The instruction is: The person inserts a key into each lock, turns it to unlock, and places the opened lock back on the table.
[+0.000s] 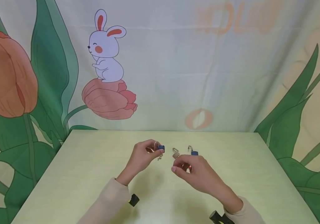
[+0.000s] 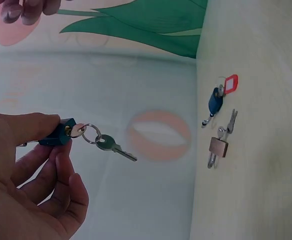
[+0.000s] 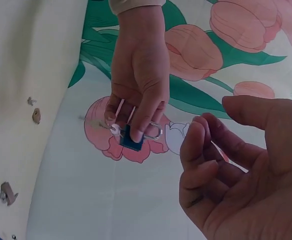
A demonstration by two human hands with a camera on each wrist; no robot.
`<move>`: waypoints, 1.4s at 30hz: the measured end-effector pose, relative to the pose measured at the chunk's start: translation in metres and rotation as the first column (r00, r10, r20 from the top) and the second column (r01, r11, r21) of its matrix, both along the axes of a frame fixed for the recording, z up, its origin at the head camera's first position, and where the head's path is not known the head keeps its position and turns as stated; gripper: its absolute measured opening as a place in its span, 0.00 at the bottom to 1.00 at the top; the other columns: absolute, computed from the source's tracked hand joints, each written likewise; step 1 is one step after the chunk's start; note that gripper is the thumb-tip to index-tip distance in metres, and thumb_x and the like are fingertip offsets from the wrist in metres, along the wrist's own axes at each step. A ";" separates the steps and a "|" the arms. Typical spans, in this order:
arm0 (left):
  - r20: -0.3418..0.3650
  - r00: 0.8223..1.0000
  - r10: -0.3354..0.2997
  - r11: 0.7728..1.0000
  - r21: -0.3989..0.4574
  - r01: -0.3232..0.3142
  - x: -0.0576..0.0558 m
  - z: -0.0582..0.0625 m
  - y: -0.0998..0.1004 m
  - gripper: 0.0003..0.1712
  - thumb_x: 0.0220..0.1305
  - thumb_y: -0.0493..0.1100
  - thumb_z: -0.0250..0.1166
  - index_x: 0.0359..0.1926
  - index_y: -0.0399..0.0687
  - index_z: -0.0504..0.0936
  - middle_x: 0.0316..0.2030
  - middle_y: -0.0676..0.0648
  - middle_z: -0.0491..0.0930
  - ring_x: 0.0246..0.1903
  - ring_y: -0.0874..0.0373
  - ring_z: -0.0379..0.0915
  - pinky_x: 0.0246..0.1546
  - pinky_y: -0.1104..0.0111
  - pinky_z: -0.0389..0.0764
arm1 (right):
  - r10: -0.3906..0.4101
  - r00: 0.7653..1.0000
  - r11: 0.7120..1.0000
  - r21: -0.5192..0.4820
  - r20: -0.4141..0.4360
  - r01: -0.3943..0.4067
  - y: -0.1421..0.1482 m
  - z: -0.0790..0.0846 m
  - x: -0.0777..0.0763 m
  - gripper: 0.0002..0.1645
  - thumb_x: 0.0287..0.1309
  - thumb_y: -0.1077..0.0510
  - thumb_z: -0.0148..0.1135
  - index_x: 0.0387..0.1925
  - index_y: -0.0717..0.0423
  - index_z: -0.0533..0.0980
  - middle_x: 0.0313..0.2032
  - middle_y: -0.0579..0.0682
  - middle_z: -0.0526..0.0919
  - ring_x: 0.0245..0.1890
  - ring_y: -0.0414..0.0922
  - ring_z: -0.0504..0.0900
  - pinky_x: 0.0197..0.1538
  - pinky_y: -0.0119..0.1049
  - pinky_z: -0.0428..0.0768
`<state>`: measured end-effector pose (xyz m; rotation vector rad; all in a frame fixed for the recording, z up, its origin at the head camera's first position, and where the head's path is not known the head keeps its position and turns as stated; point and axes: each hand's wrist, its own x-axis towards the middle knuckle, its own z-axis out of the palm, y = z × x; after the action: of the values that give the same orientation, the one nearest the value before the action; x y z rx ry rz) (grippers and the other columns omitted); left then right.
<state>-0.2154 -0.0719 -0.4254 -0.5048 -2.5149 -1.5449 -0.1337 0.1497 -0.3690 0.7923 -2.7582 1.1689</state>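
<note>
In the head view, my left hand (image 1: pixel 143 155) holds a small blue padlock (image 1: pixel 161 148) up over the table, pinched between thumb and fingers. A key (image 2: pixel 78 130) sits in its keyhole, and a second key (image 2: pixel 113 146) hangs from the ring. To the right, my right hand (image 1: pixel 196 172) is raised with loosely curled fingers and nothing between them. Just beyond it on the table lie a brass padlock (image 1: pixel 176 154) with its shackle up and another blue padlock (image 1: pixel 194 153) with a raised shackle. The left wrist view shows a red tag (image 2: pixel 231 84) beside that blue padlock.
The pale table (image 1: pixel 78 174) ends at a hanging cloth backdrop (image 1: pixel 160 77) printed with flowers and a rabbit. Two tiny pieces, one metallic (image 3: pixel 32 101) and one brownish (image 3: pixel 36 116), lie on the table in the right wrist view.
</note>
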 end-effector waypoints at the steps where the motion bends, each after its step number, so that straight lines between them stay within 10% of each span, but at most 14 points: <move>1: 0.010 1.000 0.003 1.000 -0.008 -0.003 -0.003 -0.002 0.000 0.06 0.59 0.45 0.72 0.36 0.54 0.84 0.29 0.56 0.84 0.32 0.60 0.78 0.38 0.68 0.79 | 0.003 1.000 1.000 0.006 -0.009 -0.003 0.002 -0.001 0.000 0.02 0.64 0.49 0.63 0.34 0.37 0.80 0.27 0.31 0.80 0.30 0.32 0.78 0.34 0.29 0.75; 20: 0.189 0.978 0.087 0.982 -0.183 -0.052 -0.055 -0.040 0.013 0.11 0.59 0.44 0.71 0.39 0.46 0.79 0.29 0.48 0.80 0.28 0.58 0.73 0.27 0.69 0.71 | 0.108 0.962 0.967 0.252 -0.252 -0.042 0.014 -0.019 0.015 0.23 0.65 0.41 0.60 0.58 0.42 0.72 0.55 0.35 0.77 0.54 0.35 0.78 0.55 0.37 0.78; 29: 0.240 0.965 0.109 0.966 -0.252 -0.046 -0.068 -0.060 0.014 0.16 0.58 0.45 0.70 0.44 0.43 0.79 0.31 0.48 0.85 0.28 0.58 0.77 0.33 0.64 0.76 | 0.199 0.904 0.932 0.358 -0.379 -0.055 0.015 -0.024 0.019 0.38 0.61 0.30 0.57 0.68 0.40 0.67 0.69 0.45 0.68 0.68 0.47 0.68 0.68 0.54 0.65; 35: 0.241 0.961 0.138 0.946 -0.318 -0.057 -0.075 -0.070 0.017 0.20 0.58 0.47 0.70 0.49 0.46 0.78 0.29 0.52 0.86 0.32 0.56 0.79 0.55 0.45 0.66 | 0.181 0.934 0.928 0.368 -0.309 -0.058 0.017 -0.026 0.022 0.37 0.62 0.30 0.55 0.68 0.39 0.66 0.70 0.44 0.65 0.69 0.48 0.66 0.70 0.55 0.64; 42: 0.251 0.948 0.195 0.918 -0.388 -0.086 -0.083 -0.080 0.020 0.19 0.56 0.48 0.72 0.46 0.45 0.81 0.33 0.50 0.87 0.38 0.53 0.81 0.56 0.46 0.65 | 0.156 0.955 0.932 0.357 -0.251 -0.058 0.022 -0.030 0.025 0.35 0.64 0.31 0.54 0.68 0.38 0.66 0.71 0.42 0.64 0.71 0.44 0.64 0.73 0.52 0.60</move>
<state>-0.2983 -0.0519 -0.5052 -0.1364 -3.0106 -1.1589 -0.1086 0.1714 -0.3985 1.0595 -2.7384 0.5278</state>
